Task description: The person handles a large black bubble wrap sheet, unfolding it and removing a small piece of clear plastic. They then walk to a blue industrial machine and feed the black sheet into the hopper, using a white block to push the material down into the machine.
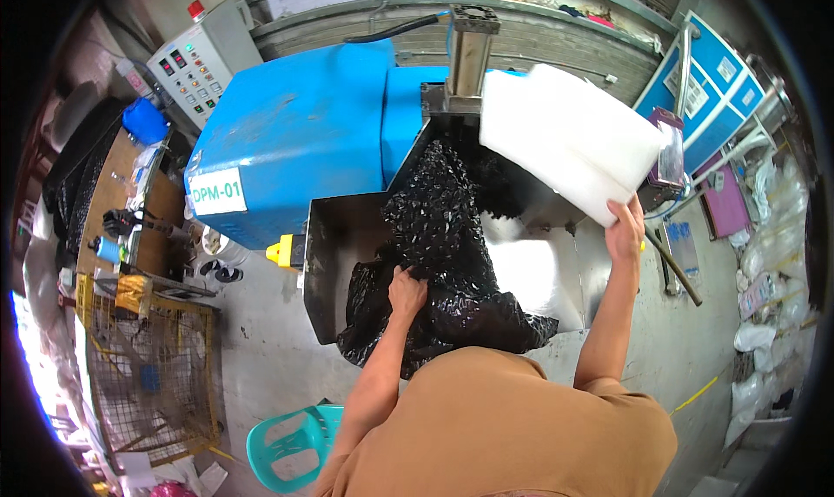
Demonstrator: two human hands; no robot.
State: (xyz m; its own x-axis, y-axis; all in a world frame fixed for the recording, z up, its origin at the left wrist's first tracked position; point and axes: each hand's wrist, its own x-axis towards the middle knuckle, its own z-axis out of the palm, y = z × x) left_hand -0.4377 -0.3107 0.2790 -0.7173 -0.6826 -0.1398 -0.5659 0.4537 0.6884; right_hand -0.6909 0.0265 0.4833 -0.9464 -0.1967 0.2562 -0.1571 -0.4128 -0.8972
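My left hand (407,294) is closed on a crumpled sheet of shiny black plastic film (460,310), which lies bunched in a metal hopper tray (339,236) and hangs over its near edge. Beyond that hand, a heap of black film flakes (434,184) slopes up toward the machine's mouth. My right hand (624,229) grips the near right corner of a white foam sheet (565,136). The sheet is raised and tilted over the right side of the tray, hiding part of the tray's back. Which fingers press on the film is hard to make out.
A blue machine (304,123) stands behind the tray, with a grey control box (195,62) at its left. A green plastic chair (291,445) is at the lower left, near a yellow wire cage (148,375). Clear plastic bags (764,332) line the right side.
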